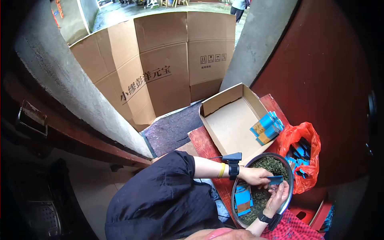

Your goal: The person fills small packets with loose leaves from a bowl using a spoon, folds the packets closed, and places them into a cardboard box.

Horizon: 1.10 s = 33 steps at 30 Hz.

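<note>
My left hand (256, 176) reaches in from the left over a round metal-rimmed basin (289, 168), its fingers closed on one end of a small blue packet (275, 180). Coming up from below, my right hand (279, 197) pinches the packet's other end. Dark green dried leaves (266, 162) fill the basin under both hands. On the leaves at the basin's left side lies a stack of blue packets (243, 199) with a brown band. What the fingertips do beneath the packet is hidden.
Beyond the basin, an open cardboard box (228, 120) holds banded blue bundles (267, 127). A red plastic bag (312, 138) of blue packets stands to the right. A tall cardboard sheet (168, 64) spans the doorway; a person (239, 10) is outside.
</note>
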Available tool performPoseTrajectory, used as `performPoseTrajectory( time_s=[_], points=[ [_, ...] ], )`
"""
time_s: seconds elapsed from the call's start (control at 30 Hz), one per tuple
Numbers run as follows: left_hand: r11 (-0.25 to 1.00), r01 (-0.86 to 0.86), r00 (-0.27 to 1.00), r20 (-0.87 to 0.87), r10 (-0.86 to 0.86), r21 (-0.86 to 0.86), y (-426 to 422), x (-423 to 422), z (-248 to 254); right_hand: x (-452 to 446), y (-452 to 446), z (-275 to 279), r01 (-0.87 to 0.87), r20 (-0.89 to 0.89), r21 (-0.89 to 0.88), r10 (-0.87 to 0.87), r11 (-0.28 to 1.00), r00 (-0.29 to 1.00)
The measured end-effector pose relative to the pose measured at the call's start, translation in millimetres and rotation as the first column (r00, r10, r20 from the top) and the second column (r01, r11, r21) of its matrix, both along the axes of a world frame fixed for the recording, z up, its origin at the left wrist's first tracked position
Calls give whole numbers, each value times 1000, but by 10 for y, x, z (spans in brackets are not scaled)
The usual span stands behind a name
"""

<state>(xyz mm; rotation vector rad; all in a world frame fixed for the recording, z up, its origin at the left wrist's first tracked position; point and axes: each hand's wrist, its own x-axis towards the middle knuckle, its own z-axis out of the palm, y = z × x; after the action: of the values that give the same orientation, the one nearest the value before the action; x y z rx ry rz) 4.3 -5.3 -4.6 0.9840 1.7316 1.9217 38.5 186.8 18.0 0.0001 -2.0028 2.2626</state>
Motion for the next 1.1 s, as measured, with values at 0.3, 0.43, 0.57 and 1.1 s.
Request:
performPoseTrajectory(
  time_s=[0.3, 0.43, 0.57, 1.1],
  points=[
    [917, -395, 748, -598, 287, -54, 10, 29, -43, -36, 13, 2, -55, 121, 14, 53, 998, 991],
    [944, -284, 915, -341, 214, -169, -16, 47, 18, -34, 19, -120, -142, 133, -10, 142, 990, 981],
    [947, -305, 874, -425, 235, -103, 19, 32, -16, -11, 49, -52, -207, 149, -124, 224, 971, 963],
    [874, -460, 670, -708, 225, -158, -49, 50, 76, 25, 109, 57, -370, 211, -134, 391, 919, 896]
  ],
)
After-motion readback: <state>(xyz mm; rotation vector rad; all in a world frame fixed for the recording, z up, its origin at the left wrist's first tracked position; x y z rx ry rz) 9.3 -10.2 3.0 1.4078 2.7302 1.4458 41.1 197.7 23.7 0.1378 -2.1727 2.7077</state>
